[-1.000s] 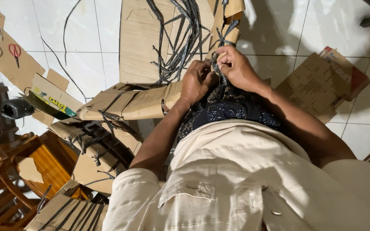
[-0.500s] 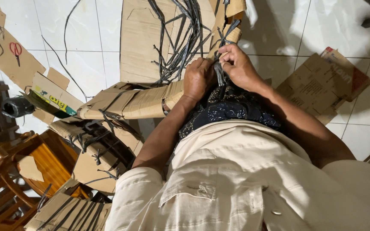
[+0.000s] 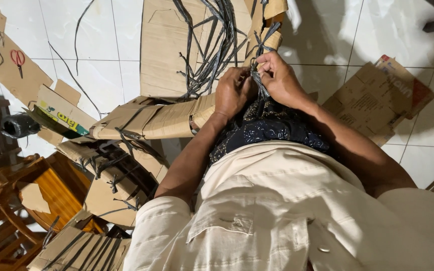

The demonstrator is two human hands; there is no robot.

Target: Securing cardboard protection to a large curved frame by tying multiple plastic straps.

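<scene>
Left hand (image 3: 233, 91) and right hand (image 3: 277, 78) both pinch dark plastic strapping (image 3: 259, 83) knotted around folded cardboard bundle (image 3: 262, 37); no containers visible.

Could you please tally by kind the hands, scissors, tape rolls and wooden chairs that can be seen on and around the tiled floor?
Hands: 2, the left hand and right hand, both on the grey strap bundle
Red-handled scissors: 1
Dark tape roll: 1
Wooden chairs: 1 shows clearly
Total: 5
</scene>
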